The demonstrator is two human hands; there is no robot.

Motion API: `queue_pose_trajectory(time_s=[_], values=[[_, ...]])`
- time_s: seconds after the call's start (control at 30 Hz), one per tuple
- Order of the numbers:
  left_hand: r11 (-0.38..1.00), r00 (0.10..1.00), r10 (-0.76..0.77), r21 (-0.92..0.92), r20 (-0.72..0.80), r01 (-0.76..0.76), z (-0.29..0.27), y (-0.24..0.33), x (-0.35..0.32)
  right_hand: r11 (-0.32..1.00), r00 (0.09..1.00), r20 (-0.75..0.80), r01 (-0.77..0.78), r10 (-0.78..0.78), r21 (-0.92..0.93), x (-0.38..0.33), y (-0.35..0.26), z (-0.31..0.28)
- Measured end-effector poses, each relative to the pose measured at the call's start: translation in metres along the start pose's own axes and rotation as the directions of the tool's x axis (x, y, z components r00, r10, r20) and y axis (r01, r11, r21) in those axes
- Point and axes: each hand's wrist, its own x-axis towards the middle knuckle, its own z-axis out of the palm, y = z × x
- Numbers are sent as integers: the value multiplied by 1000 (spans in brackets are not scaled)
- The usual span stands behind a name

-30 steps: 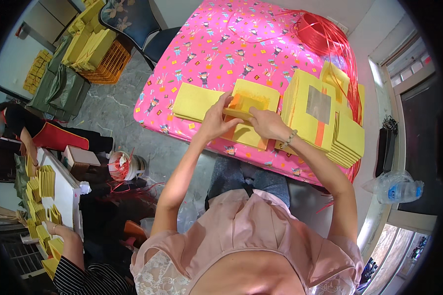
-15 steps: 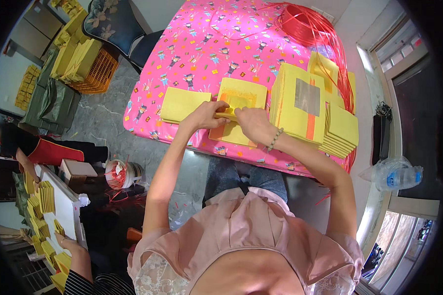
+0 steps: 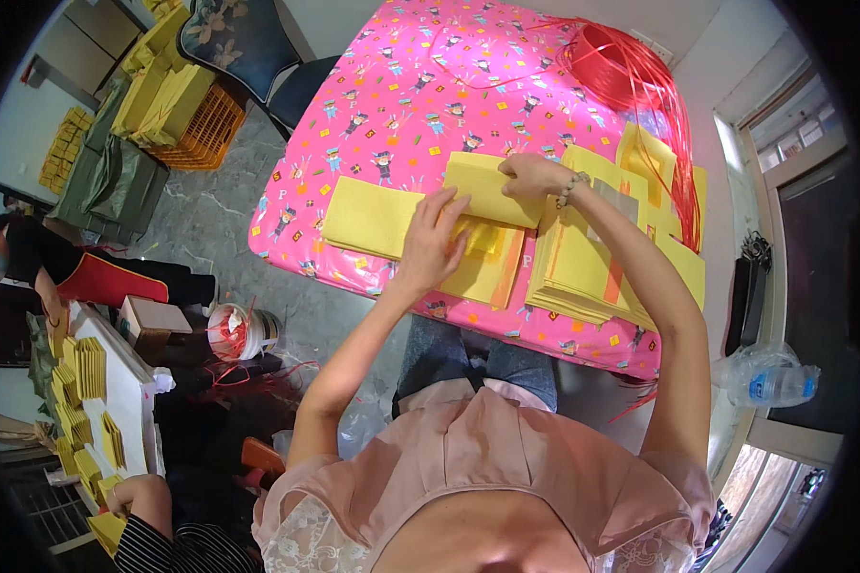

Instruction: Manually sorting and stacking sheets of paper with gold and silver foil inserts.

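Observation:
A folded piece of yellow paper [image 3: 478, 181] lies over yellow sheets with an orange stripe [image 3: 495, 282] on the pink patterned tablecloth. My left hand [image 3: 432, 244] rests at its lower left corner, fingers stretched and apart. Closed at the paper's upper right part is my right hand [image 3: 537, 179], a beaded bracelet on its wrist; its fingertips are partly hidden. To the left lies a flat stack of folded yellow paper [image 3: 368, 218]. A thicker stack of yellow sheets [image 3: 566, 272] with a grey patch and orange stripe sits under my right forearm.
A coil of red plastic cord [image 3: 607, 69] stands at the far right, strands trailing down the table edge. Left on the floor are an orange crate [image 3: 218, 126] and a bucket [image 3: 248, 331]. Other people's hands work at a white table [image 3: 132, 368] with yellow paper bundles.
The yellow paper at my hands has been folded over and lies flatter, farther up the sheets. My right hand has moved up and right; my left hand has loosened and spread its fingers.

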Motion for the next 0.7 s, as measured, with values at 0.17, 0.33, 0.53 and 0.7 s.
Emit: queue_pose_trajectory(time_s=[0.17, 0.33, 0.53, 0.7], values=[[992, 979, -124, -18, -162, 123, 8, 6, -13, 994, 996, 45, 80, -83, 79, -22, -10, 0], [991, 970, 104, 109, -219, -81, 22, 12, -50, 983, 984, 56, 167, -172, 75, -53, -41, 23], [998, 995, 54, 22, -83, -52, 38, 21, -59, 963, 977, 18, 207, -213, 170, -24, -18, 28], [999, 993, -29, 36, 115, 25, 40, 19, -43, 993, 996, 59, 64, -70, 102, 9, 3, 22]])
